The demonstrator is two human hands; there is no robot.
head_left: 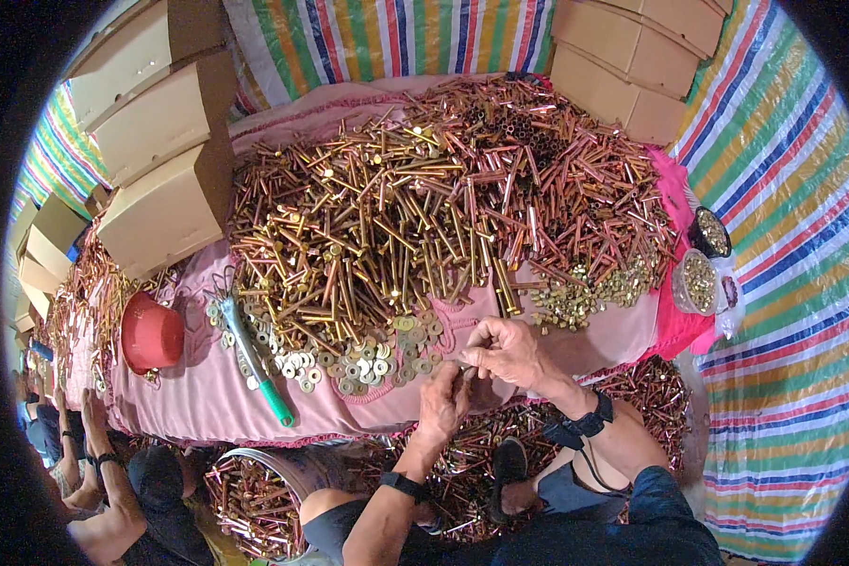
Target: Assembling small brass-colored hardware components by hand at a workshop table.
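My left hand [443, 401] and my right hand [509, 351] meet above the front edge of the pink cloth [387, 406]. Both are closed, fingertips pinched together on something small and dark that I cannot make out. Just left of them lie loose flat washers [358, 363]. Beyond the hands rises a big pile of long brass-coloured bolts [368, 245], with reddish metal sleeves [575, 198] heaped to its right. Small nuts [585, 294] are scattered to the right, past my right hand.
A red bowl [153, 332] and a green-handled tool [264, 377] lie to the left. Tubs of small parts [696, 283] stand at the right. Cardboard boxes [165, 208] flank the pile. Below are a full bucket [255, 505] and more sleeves; another person's arms [99, 453] show at far left.
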